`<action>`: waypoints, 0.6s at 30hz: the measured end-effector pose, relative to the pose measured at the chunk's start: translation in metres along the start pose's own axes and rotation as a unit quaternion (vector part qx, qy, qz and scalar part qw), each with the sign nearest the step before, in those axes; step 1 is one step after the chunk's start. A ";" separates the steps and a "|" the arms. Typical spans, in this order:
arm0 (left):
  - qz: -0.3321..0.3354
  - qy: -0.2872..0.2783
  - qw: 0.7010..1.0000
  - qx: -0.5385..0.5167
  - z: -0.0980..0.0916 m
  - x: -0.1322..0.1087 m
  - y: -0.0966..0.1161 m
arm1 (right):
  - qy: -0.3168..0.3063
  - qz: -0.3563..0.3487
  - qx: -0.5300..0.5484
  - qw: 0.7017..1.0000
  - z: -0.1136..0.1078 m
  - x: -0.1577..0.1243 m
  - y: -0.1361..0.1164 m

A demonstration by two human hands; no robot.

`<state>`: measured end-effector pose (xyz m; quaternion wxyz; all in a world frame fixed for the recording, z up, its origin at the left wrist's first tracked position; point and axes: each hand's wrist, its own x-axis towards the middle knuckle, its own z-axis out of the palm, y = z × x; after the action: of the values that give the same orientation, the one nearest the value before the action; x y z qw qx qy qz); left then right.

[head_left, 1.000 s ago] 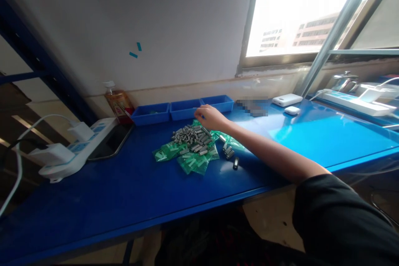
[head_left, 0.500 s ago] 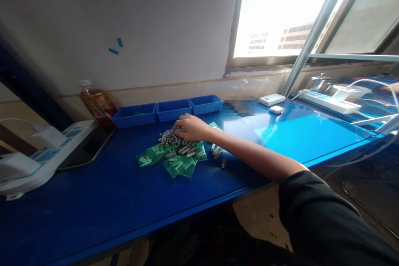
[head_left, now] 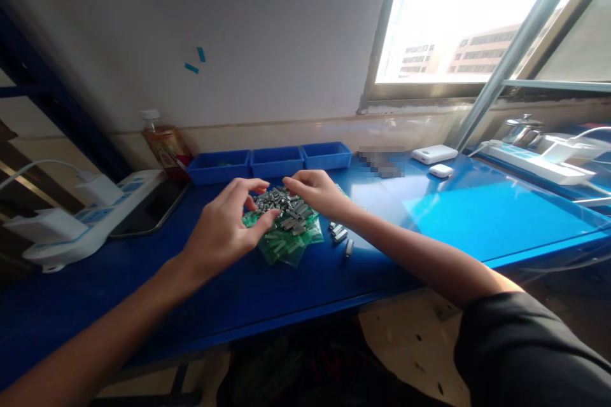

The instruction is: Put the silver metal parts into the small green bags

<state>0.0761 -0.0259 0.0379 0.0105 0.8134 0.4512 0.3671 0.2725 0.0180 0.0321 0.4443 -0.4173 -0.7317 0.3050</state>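
Dark sleeve, right arm, lower right. Blue table, glossy, front edge nearest. Left hand: thumb spread from curved fingers, tips at the left side of the heap; contact cannot be told. Loose metal pieces, a few, lying just right of the heap. Green bags, translucent, pale strips visible, flat on the table beneath the heap. Heap of metal pieces, short, grey, between the two hands. Right hand: fingers drawn in toward the thumb, above the heap's far right side; whether anything is pinched cannot be told. Three blue trays, in a row behind the heap; the left one holds something green. Bottle, amber contents, white cap, left of the trays. Pale wall, two blue strips attached.
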 end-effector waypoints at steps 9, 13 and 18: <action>-0.078 0.009 0.987 -0.138 0.044 0.024 0.001 | 0.064 -0.029 -0.079 0.994 0.011 -0.009 0.011; -0.145 -0.014 0.960 -0.238 0.039 0.014 -0.008 | 0.031 -0.200 -0.181 0.963 0.013 -0.015 0.013; -0.135 -0.032 0.955 -0.263 0.039 0.015 -0.017 | 0.013 -0.250 -0.234 0.939 0.016 -0.016 0.016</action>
<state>0.0928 0.0076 0.0127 0.2878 0.7249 0.4437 0.4413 0.2677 0.0102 0.0065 0.4056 -0.3168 -0.8574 -0.0012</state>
